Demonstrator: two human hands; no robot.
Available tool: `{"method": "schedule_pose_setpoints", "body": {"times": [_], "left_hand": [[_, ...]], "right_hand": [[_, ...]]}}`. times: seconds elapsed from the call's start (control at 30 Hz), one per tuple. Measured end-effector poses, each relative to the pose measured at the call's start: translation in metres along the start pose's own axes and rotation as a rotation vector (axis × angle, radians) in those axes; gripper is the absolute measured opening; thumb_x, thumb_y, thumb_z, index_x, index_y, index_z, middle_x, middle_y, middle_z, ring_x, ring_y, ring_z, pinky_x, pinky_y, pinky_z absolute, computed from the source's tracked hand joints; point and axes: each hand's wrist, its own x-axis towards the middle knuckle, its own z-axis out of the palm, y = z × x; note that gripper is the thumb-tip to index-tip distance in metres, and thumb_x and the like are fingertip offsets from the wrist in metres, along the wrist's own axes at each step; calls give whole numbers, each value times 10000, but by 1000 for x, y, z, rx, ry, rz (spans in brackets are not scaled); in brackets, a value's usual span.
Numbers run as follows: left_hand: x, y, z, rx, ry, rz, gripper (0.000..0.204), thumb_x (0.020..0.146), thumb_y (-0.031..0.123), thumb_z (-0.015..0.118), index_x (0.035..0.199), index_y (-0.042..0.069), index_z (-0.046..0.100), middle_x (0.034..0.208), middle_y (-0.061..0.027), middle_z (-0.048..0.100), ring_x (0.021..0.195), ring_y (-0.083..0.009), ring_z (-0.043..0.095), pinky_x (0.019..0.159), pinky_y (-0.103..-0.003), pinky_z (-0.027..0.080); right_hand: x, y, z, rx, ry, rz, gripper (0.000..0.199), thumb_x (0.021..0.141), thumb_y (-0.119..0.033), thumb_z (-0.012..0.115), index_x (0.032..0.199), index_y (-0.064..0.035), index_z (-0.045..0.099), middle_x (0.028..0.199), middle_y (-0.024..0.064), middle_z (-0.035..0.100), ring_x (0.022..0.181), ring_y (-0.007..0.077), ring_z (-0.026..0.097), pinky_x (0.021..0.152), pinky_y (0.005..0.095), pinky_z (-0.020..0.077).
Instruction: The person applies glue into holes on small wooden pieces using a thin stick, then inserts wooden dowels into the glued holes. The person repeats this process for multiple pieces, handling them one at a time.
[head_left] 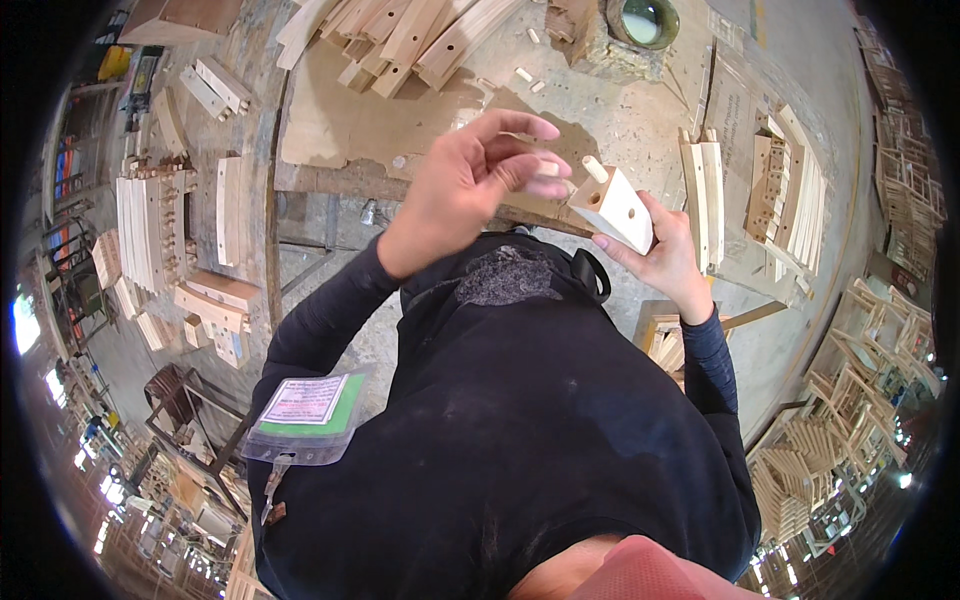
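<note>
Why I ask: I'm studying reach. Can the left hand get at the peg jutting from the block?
Probably yes: the left hand is near the peg, with nothing visible between, and the right hand holds the block from its right. The left fingers, though, seem to pinch a small wooden piece.

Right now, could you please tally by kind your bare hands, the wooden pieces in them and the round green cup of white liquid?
Bare hands, left hand and right hand: 2
Angled pale wooden block: 1
Round pale wooden pegs, one in the block, one pinched in the left hand: 2
Round green cup: 1
Total: 6
</note>
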Motion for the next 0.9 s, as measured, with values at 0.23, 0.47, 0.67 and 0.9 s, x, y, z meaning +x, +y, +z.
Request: {"method": "schedule_pose_setpoints", "body": {"times": [0.23, 0.47, 0.67, 0.9], "left_hand": [[-12, -2, 14, 459, 79, 237, 107, 965, 74, 656, 1030, -10, 649, 886, -37, 690, 762, -81, 638, 665, -233, 515], [-8, -6, 9, 722, 60, 429, 147, 860, -19, 709, 988, 39, 667, 920, -68, 695, 812, -162, 683, 719, -290, 543], [-3, 4, -3, 951, -99, 598, 222, 791, -85, 698, 942, 77, 693, 966, -86, 699, 847, -260, 701, 713, -334, 566], [3, 7, 0, 971, -44, 651, 225, 766, -100, 712, 912, 70, 696, 933, -74, 705, 808, -259, 705, 674, -313, 564]], "right_hand": [[5, -5, 1, -53, 1, -22, 376, 763, -271, 862, 945, -27, 641, 733, 119, 688, 650, 252, 719, 584, 312, 542], [7, -3, 1, -61, -19, -12, 385, 763, -284, 857, 957, -26, 647, 737, 131, 690, 656, 267, 722, 585, 327, 548], [10, -2, -3, -97, -56, -35, 414, 771, -294, 849, 996, -6, 654, 732, 147, 698, 647, 284, 724, 584, 333, 556], [12, -15, -8, -251, -1, -56, 420, 795, -292, 827, 1033, -8, 628, 734, 144, 705, 650, 289, 727, 565, 345, 561]]}}
